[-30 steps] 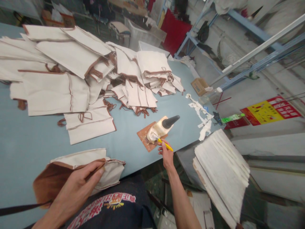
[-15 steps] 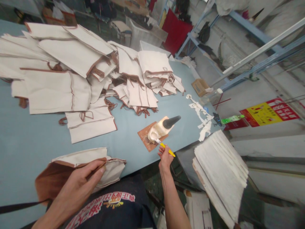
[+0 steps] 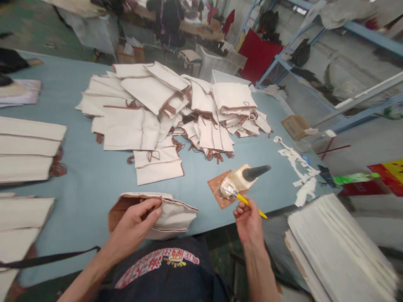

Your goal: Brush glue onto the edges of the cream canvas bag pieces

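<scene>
My left hand (image 3: 140,220) pinches the brown-trimmed edge of a cream fabric bag (image 3: 176,216), which lies near the front of the table with its brown lining showing at the left. In my right hand (image 3: 248,218) is a brush with a yellow handle (image 3: 253,205). The brush's head is at the mouth of a whitish, glue-crusted container (image 3: 228,186), its bristles hidden inside. A black cone (image 3: 256,172) sticks out from that container's far end. Under it lies a brown board (image 3: 217,195).
A heap of cream bags with brown cords (image 3: 129,128) covers the middle of the blue table (image 3: 85,167). Flat bag stacks (image 3: 28,147) lie at the left. White scraps (image 3: 296,163), a small cardboard box (image 3: 295,127) and a pile of pale sheets (image 3: 336,243) stand at the right.
The view has swung left, bringing the flat bag stacks into sight. My left hand still holds the bag, and the brush stays at the container's mouth, its handle slightly shifted.
</scene>
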